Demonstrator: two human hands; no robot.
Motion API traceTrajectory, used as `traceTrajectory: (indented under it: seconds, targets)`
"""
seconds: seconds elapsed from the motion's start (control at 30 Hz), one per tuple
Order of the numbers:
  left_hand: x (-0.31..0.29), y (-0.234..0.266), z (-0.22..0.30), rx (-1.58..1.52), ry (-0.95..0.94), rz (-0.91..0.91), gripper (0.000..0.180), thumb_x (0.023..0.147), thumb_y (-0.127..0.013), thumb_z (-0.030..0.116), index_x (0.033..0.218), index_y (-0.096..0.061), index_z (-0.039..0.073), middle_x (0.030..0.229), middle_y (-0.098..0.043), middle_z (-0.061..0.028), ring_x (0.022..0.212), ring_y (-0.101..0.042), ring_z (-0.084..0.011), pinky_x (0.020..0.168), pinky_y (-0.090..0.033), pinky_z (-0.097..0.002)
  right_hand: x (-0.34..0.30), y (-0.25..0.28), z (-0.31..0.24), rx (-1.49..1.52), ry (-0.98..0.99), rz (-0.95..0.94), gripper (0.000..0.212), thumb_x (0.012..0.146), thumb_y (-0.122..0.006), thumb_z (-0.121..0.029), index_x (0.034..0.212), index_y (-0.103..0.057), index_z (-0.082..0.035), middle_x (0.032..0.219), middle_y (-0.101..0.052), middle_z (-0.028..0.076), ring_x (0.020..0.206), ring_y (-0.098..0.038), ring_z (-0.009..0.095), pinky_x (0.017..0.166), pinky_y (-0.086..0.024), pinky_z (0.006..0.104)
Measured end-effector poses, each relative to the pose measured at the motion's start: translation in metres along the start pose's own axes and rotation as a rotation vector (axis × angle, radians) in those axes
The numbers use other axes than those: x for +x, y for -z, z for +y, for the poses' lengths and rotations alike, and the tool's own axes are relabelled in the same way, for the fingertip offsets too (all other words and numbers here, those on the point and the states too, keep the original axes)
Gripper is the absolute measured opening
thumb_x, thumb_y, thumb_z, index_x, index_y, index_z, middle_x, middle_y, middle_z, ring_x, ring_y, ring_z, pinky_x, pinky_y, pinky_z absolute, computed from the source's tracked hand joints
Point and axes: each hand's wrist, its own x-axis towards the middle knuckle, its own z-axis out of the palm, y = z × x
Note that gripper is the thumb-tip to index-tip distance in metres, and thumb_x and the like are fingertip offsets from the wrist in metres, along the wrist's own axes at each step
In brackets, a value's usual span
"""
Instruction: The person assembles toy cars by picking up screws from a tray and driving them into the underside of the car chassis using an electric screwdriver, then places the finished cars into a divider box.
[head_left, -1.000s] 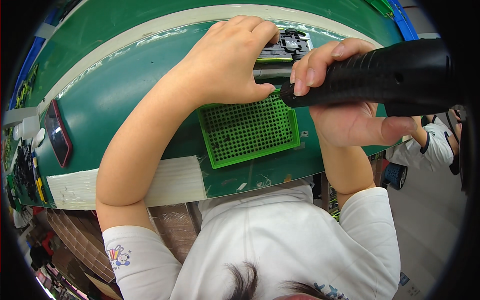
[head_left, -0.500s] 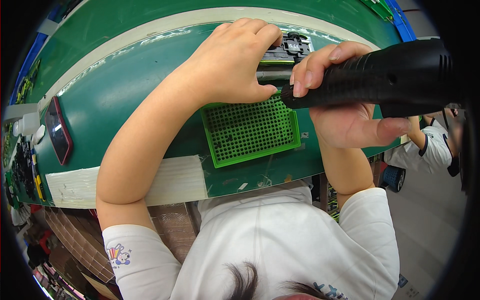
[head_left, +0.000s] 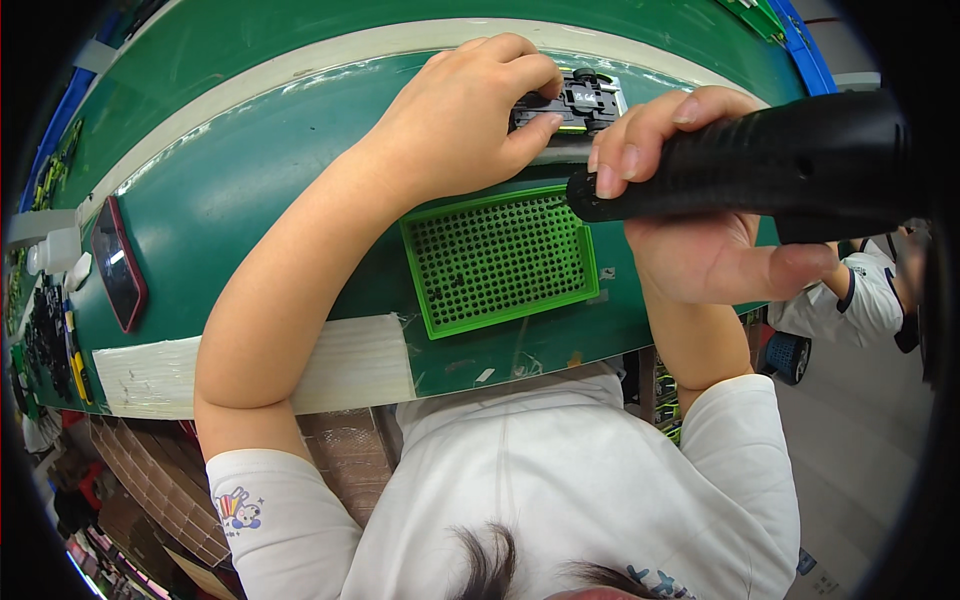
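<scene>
A toy car (head_left: 590, 97) lies upside down at the far side of the table, its black underside and wheels facing up. My left hand (head_left: 470, 115) has its thumb and fingers closed on the car's left end. My right hand (head_left: 690, 265) is wrapped round a black power screwdriver (head_left: 790, 150), held to the right above the table. The tool's body hides part of that palm. Between my arms sits a green tray (head_left: 515, 322) with a grid of holes. A few tiny dark pieces (head_left: 437, 293) lie in it, too small to name.
A phone (head_left: 118, 263) with a red edge lies at the left of the green table (head_left: 250, 270). Near it are a white bottle (head_left: 60, 248) and a yellow-handled tool (head_left: 78, 372). Another person's white sleeve (head_left: 865, 300) shows at the right, beyond the table.
My left thumb has moved up from near the tray onto the car's near side. My right hand and the screwdriver have shifted slightly right and nearer to me.
</scene>
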Motion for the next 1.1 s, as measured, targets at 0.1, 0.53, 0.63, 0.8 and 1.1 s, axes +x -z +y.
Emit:
traceTrajectory:
  seconds: [0.1, 0.53, 0.63, 0.8, 1.1]
  targets:
    - [0.0, 0.002, 0.002, -0.02, -0.003, 0.004, 0.022, 0.08, -0.069, 0.016, 0.096, -0.06, 0.002, 0.104, -0.059, -0.0118, 0.094, -0.059, -0.0326, 0.082, -0.049, -0.0375, 0.01, 0.011, -0.016, -0.012, -0.011, -0.104, 0.105, 0.065, -0.043, -0.094, 0.115, -0.047, -0.002, 0.087, -0.057, 0.012, 0.067, -0.056, 0.02, 0.063, -0.046, 0.033]
    - [0.003, 0.006, 0.008, -0.021, 0.018, -0.006, 0.026, 0.073, -0.076, 0.008, 0.093, -0.061, 0.002, 0.109, -0.061, -0.012, 0.096, -0.061, -0.0299, 0.082, -0.051, -0.0355, 0.061, 0.076, -0.019, -0.029, 0.096, -0.163, 0.109, 0.065, -0.033, -0.096, 0.117, -0.054, -0.002, 0.088, -0.056, 0.013, 0.073, -0.055, 0.023, 0.069, -0.043, 0.0367]
    - [0.005, 0.004, 0.008, -0.036, 0.031, -0.006, 0.027, 0.072, -0.076, 0.008, 0.093, -0.061, 0.002, 0.111, -0.061, -0.0127, 0.097, -0.061, -0.0304, 0.083, -0.051, -0.0357, 0.057, 0.086, -0.012, -0.039, 0.088, -0.167, 0.109, 0.065, -0.033, -0.096, 0.117, -0.053, -0.001, 0.086, -0.057, 0.013, 0.071, -0.055, 0.023, 0.066, -0.044, 0.0365]
    - [0.005, 0.005, 0.007, -0.038, 0.03, 0.005, 0.026, 0.072, -0.077, 0.011, 0.092, -0.061, 0.004, 0.108, -0.061, -0.0115, 0.098, -0.06, -0.0307, 0.083, -0.049, -0.0379, 0.051, 0.03, -0.01, -0.405, -0.095, 0.449, 0.091, 0.076, -0.035, -0.088, 0.092, -0.051, 0.001, 0.064, -0.056, 0.014, 0.054, -0.058, 0.023, 0.054, -0.051, 0.0316]
    - [0.005, 0.002, 0.008, -0.038, 0.032, -0.008, 0.028, 0.07, -0.078, 0.007, 0.093, -0.061, 0.002, 0.112, -0.061, -0.0137, 0.097, -0.061, -0.0318, 0.082, -0.051, -0.0364, 0.051, 0.031, -0.009, 0.531, -0.103, 0.556, 0.098, 0.07, -0.036, -0.092, 0.091, -0.048, 0.003, 0.062, -0.054, 0.016, 0.056, -0.057, 0.026, 0.055, -0.05, 0.0344]
